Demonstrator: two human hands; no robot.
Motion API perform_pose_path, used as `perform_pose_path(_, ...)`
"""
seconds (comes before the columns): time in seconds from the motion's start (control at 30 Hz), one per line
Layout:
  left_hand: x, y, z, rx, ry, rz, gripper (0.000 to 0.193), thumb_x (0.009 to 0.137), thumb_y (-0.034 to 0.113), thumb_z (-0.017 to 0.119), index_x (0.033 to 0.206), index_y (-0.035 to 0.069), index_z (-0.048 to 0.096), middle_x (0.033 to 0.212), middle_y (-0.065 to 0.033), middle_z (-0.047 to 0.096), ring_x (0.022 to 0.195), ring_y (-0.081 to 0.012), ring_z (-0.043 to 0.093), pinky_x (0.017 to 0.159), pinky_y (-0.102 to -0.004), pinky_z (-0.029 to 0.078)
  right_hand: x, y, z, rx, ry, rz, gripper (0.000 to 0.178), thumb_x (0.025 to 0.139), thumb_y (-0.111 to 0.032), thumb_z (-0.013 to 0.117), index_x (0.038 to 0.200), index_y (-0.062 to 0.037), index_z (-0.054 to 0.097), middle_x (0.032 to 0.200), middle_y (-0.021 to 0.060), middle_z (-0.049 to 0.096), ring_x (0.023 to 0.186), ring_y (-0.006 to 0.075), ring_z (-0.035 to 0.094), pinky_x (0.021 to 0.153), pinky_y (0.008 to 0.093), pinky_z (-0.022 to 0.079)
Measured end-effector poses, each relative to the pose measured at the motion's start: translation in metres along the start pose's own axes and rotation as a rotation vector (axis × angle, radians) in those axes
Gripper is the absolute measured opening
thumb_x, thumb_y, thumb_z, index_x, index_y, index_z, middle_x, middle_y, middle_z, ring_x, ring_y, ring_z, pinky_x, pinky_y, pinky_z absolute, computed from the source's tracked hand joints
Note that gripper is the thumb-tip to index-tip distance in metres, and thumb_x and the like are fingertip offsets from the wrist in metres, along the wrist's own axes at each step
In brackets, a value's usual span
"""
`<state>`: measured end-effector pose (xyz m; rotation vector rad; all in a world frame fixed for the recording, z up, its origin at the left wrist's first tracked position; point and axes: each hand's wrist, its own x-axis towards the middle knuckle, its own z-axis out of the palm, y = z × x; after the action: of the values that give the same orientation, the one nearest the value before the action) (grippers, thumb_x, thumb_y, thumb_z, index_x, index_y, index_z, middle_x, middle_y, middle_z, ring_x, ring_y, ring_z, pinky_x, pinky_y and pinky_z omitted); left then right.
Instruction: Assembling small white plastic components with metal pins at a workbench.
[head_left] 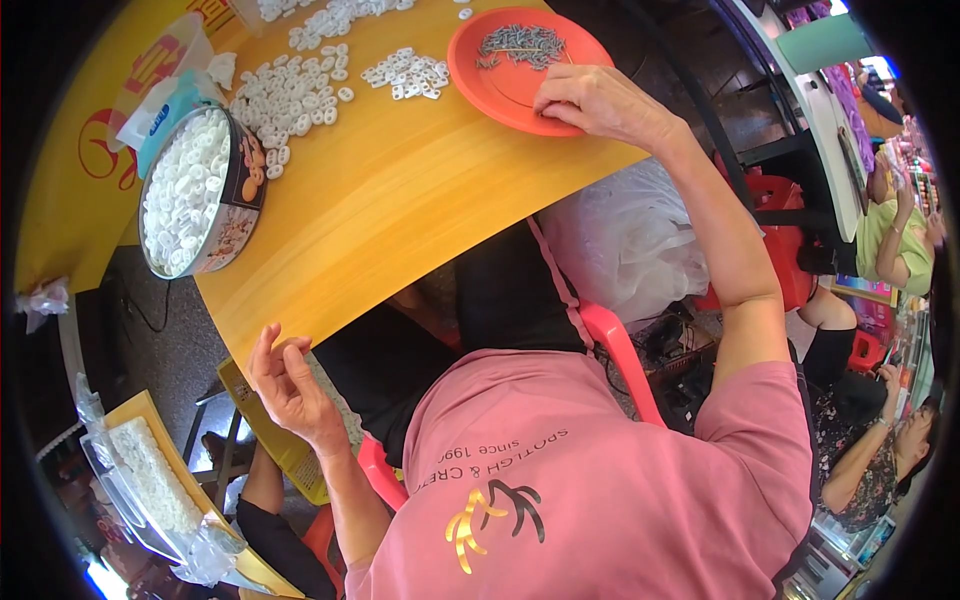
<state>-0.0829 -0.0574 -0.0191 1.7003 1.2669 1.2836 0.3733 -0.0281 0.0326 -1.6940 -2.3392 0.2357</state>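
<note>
My right hand [605, 103] is over the near right rim of a round red plate [480, 85], its fingers bent down and pressed together. Whatever they hold, if anything, is hidden. In the plate lies a heap of small grey metal pieces [522, 44], like screws, with a thin stick across it. My left hand [292, 392] hangs off the table's near left edge, palm partly up, fingers loosely bent and apart, with nothing in it. Left of the plate are a small group of white oval plastic pieces with holes [405, 72] and a larger spread of similar white pieces [290, 95].
A round tin [235, 215] full of white pieces stands at the yellow table's [400, 190] left edge, beside a tissue pack [185, 105]. A clear plastic bag [630, 230] bulges below the right edge. Other people sit at right; a tray of white pieces [150, 475] is lower left.
</note>
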Motion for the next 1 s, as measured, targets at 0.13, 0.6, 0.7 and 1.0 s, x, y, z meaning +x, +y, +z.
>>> perform_pose_path(0.13, 0.007, 0.009, 0.015, -0.006, -0.030, 0.017, 0.030, 0.099, 0.000, 0.050, 0.129, -0.002, 0.051, 0.121, -0.0129, 0.057, 0.088, -0.0155, 0.063, 0.079, -0.0267, 0.052, 0.004, -0.001, 0.001, -0.039, -0.065, 0.061, 0.009, 0.085, -0.011, 0.061, 0.089, -0.0032, 0.063, 0.087, 0.0110, 0.063, 0.084, 0.0310, 0.064, 0.075, 0.0393, 0.050)
perform_pose_path(0.6, 0.040, 0.037, 0.109, -0.209, -0.317, 0.133, 0.029, 0.093, -0.006, 0.057, 0.122, -0.001, 0.056, 0.113, -0.0154, 0.059, 0.084, -0.0184, 0.065, 0.077, -0.0282, 0.052, 0.000, 0.008, -0.002, 0.038, -0.019, -0.060, 0.007, 0.086, -0.007, 0.062, 0.091, -0.0026, 0.064, 0.088, 0.0087, 0.061, 0.081, 0.0272, 0.062, 0.074, 0.0357, 0.051)
perform_pose_path(0.7, 0.042, 0.040, 0.121, -0.218, -0.350, 0.136, 0.029, 0.091, -0.008, 0.058, 0.119, -0.001, 0.058, 0.108, -0.0141, 0.061, 0.082, -0.0173, 0.065, 0.075, -0.0270, 0.052, 0.007, 0.007, 0.001, -0.035, -0.063, -0.056, 0.006, 0.086, -0.007, 0.061, 0.089, -0.0025, 0.062, 0.087, 0.0090, 0.060, 0.082, 0.0290, 0.060, 0.074, 0.0376, 0.050)
perform_pose_path(1.0, 0.065, 0.058, 0.149, -0.293, -0.492, 0.051, 0.026, 0.098, 0.001, 0.053, 0.123, -0.002, 0.057, 0.111, -0.0106, 0.062, 0.089, -0.0138, 0.063, 0.081, -0.0264, 0.050, 0.008, 0.016, -0.006, 0.251, -0.019, 0.078, 0.012, 0.086, -0.011, 0.064, 0.093, -0.0022, 0.060, 0.082, 0.0059, 0.060, 0.072, 0.0181, 0.060, 0.068, 0.0311, 0.049)
